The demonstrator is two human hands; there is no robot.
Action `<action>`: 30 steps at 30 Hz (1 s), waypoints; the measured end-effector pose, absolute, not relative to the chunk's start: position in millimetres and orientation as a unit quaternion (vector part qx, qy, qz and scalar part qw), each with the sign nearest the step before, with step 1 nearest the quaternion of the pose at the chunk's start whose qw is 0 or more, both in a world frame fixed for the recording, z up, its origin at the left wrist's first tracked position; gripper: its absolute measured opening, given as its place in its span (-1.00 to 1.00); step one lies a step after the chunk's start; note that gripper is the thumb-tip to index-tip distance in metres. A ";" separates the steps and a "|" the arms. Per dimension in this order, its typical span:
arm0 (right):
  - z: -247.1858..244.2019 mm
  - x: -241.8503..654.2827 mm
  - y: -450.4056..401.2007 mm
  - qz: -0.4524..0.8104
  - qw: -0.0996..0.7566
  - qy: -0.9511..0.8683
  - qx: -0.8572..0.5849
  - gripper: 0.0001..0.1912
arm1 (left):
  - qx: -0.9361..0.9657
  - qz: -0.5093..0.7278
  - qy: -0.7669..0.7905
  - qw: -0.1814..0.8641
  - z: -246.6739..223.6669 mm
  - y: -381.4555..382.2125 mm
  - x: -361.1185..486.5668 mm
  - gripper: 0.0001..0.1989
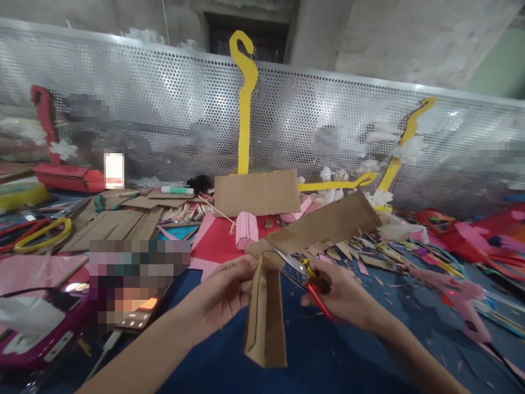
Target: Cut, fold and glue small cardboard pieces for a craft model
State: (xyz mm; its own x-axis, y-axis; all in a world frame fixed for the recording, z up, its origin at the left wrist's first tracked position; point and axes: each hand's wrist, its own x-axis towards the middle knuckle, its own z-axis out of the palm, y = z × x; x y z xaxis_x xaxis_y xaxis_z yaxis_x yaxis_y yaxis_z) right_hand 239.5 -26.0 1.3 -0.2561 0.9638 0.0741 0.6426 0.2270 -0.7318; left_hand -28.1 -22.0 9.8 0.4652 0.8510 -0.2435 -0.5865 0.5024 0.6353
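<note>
My left hand (232, 293) is closed on a long strip of brown cardboard (274, 323) that is folded lengthwise into a channel at its near end. Its flat far part slants up to the right. In my right hand (340, 293) are scissors (318, 290) with red and yellow handles, their fingers and thumb around the grips. The blades lie against the cardboard at the bend, partly hidden by it. Just beyond stand a small pink folded paper box (246, 232) and a cardboard piece (258, 192) with a tall yellow hook-shaped cutout (245, 109).
A pink hot glue gun (455, 298) lies at right among paper and cardboard scraps. To the left are a phone (141, 312), a purple tissue box (45, 328), cardboard sheets (110, 224) and a glue stick (177, 190). A perforated metal panel (295, 120) stands behind the blue table (328, 361).
</note>
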 end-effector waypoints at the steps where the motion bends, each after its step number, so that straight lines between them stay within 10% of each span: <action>1: 2.5 238.7 -27.5 0.301 0.270 -0.738 -0.541 -0.62 | 0.245 0.441 0.275 0.818 10.2 -22.2 -28.3 -0.90; 30: -11.3 244.9 -25.0 0.367 0.309 -0.711 -0.515 -0.68 | 0.314 0.376 0.247 0.836 -1.8 -18.8 -32.1 -0.77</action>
State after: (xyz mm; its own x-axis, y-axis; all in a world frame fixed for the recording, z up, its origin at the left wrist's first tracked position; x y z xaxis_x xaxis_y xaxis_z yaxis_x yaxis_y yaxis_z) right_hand 244.9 -25.0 -11.3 -0.2795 0.9582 0.0611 0.5055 0.2009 -0.8391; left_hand -32.1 -18.8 -1.8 0.5950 0.7839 -0.1772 -0.4738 0.5202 0.7106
